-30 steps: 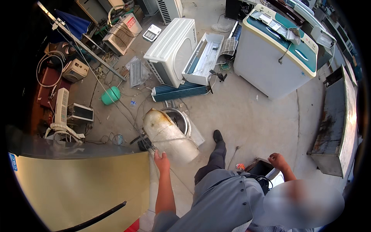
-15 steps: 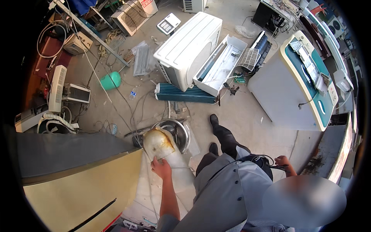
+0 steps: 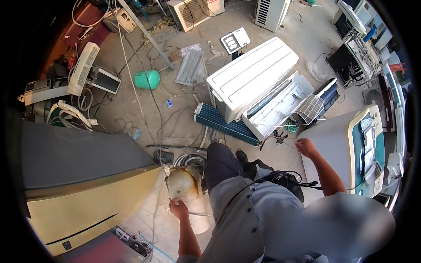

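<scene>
My left hand (image 3: 179, 209) has its fingers closed at the edge of a dirty white, rust-stained cylinder (image 3: 183, 186) with a rounded end. A thin grey cable runs beside that hand. Just beyond the cylinder, partly hidden by my leg, a shiny round metal drum (image 3: 193, 160) shows. My right hand (image 3: 305, 147) is lifted away to the right, fingers curled and nothing visible in them. It is nearest the pale side of a washing machine (image 3: 326, 147) with a teal and cream top.
Ahead stand a white outdoor air-conditioner unit (image 3: 252, 74), a finned coil (image 3: 226, 124) and an open white casing (image 3: 278, 103). A green gas cylinder (image 3: 147, 79) lies left, with loose cables around it. A large grey and cream cabinet (image 3: 83, 153) fills the near left.
The view has swung, and my leg has come forward beside the cylinder, covering part of the drum. My right hand has reached forward from my side. My left hand stays at the cylinder.
</scene>
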A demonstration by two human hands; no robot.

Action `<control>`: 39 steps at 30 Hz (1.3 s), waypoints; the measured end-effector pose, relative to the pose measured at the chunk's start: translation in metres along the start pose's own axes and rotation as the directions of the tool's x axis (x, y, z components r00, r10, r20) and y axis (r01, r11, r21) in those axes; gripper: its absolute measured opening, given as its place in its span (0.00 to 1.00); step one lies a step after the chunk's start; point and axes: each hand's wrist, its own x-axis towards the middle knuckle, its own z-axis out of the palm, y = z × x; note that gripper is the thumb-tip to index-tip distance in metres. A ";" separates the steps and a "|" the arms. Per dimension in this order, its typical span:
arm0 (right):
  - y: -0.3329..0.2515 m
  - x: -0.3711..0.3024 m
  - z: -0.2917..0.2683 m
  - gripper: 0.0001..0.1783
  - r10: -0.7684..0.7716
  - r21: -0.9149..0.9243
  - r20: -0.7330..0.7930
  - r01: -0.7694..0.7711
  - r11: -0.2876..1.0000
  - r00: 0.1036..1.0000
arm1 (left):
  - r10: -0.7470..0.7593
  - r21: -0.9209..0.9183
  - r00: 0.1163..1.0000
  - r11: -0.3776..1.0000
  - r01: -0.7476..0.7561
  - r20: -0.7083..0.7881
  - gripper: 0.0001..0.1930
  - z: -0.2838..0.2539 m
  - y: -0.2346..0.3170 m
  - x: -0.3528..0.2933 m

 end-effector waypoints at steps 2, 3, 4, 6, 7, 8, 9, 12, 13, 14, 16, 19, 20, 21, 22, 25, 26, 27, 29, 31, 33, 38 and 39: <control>-0.060 0.026 -0.016 0.19 -0.035 0.030 0.041 0.034 0.999 0.999 | -0.096 0.003 0.995 0.995 0.097 -0.020 0.08 0.003 0.009 0.001; -0.081 0.043 -0.015 0.19 -0.065 0.050 0.056 0.062 0.997 0.996 | -0.141 0.007 0.989 0.990 0.142 -0.038 0.07 0.005 0.014 0.005; -0.094 0.057 -0.017 0.19 -0.094 0.070 0.071 0.089 0.994 0.993 | -0.179 0.068 0.980 0.980 0.185 -0.082 0.07 0.009 0.014 0.008; -0.113 0.084 -0.006 0.19 -0.176 -0.008 0.106 0.178 0.984 0.979 | -0.268 0.148 0.961 0.950 0.274 -0.059 0.07 0.011 0.021 0.019; -0.123 0.098 -0.002 0.19 -0.221 -0.013 0.142 0.225 0.974 0.965 | -0.311 0.188 0.949 0.931 0.315 -0.050 0.08 0.013 0.024 0.027; -0.141 0.110 0.005 0.20 -0.197 -0.098 0.211 0.221 0.970 0.957 | -0.318 0.204 0.947 0.926 0.319 -0.039 0.10 0.012 0.017 0.033; -0.163 0.117 0.009 0.20 -0.191 -0.127 0.256 0.228 0.965 0.948 | -0.355 0.194 0.935 0.916 0.350 -0.009 0.11 0.010 0.008 0.039; -0.225 0.138 0.010 0.22 -0.153 -0.222 0.344 0.239 0.945 0.926 | -0.456 0.164 0.889 0.881 0.443 0.047 0.12 0.005 -0.011 0.067; -0.239 0.149 0.012 0.23 -0.153 -0.203 0.340 0.231 0.951 0.928 | -0.497 0.155 0.867 0.860 0.487 0.036 0.13 0.003 -0.016 0.078; -0.254 0.162 0.014 0.23 -0.152 -0.186 0.331 0.222 0.957 0.931 | -0.514 0.195 0.857 0.843 0.502 0.015 0.13 0.004 -0.026 0.090; -0.284 0.194 0.023 0.27 -0.170 -0.162 0.304 0.227 0.960 0.937 | -0.590 0.180 0.805 0.800 0.572 0.066 0.13 0.010 -0.066 0.116; -0.341 0.244 0.043 0.33 -0.106 -0.214 0.100 0.125 0.969 0.989 | -0.717 -0.057 0.038 -0.003 0.998 0.696 0.20 0.008 -0.115 0.179; -0.362 0.260 0.050 0.41 -0.028 -0.197 0.066 0.040 0.980 0.997 | -0.723 0.080 0.079 0.183 0.980 0.687 0.22 0.010 -0.110 0.199; -0.365 0.278 0.060 0.46 0.029 -0.221 0.000 -0.028 0.975 1.000 | -0.716 0.228 0.113 0.362 0.904 0.689 0.24 0.010 -0.092 0.222; -0.383 0.289 0.067 0.49 0.161 -0.223 0.011 -0.154 0.962 0.987 | -0.697 0.122 0.211 0.396 0.910 0.685 0.24 -0.002 -0.073 0.247; -0.428 0.323 0.080 0.54 0.417 -0.225 0.138 -0.382 0.896 0.898 | -0.619 -0.022 0.339 0.461 0.887 0.708 0.24 -0.018 0.017 0.361; -0.423 0.333 0.091 0.54 0.464 -0.113 0.231 -0.450 0.886 0.855 | -0.604 -0.032 0.370 0.495 0.868 0.705 0.24 -0.025 0.053 0.398; -0.462 0.334 0.081 0.55 0.521 0.018 0.423 -0.582 0.813 0.741 | -0.602 -0.044 0.397 0.514 0.857 0.693 0.24 -0.035 0.087 0.425; -0.456 0.345 0.104 0.54 0.510 -0.052 0.348 -0.527 0.848 0.787 | -0.572 -0.053 0.439 0.566 0.823 0.693 0.24 -0.037 0.142 0.482; -0.455 0.354 0.126 0.58 0.503 -0.130 0.265 -0.486 0.864 0.823 | -0.493 -0.081 0.448 0.600 0.796 0.746 0.23 -0.025 0.121 0.525; -0.467 0.361 0.127 0.58 0.475 -0.122 0.260 -0.460 0.880 0.840 | 0.001 -0.297 0.314 0.323 0.898 0.950 0.12 0.010 0.071 0.580; -0.452 0.370 0.120 0.56 0.622 0.081 0.290 -0.666 0.742 0.728 | -0.363 0.125 0.434 0.864 0.487 0.825 0.07 0.087 0.169 0.649; -0.450 0.372 0.125 0.57 0.625 0.093 0.285 -0.670 0.737 0.727 | -0.375 0.114 0.421 0.843 0.526 0.826 0.07 0.102 0.200 0.662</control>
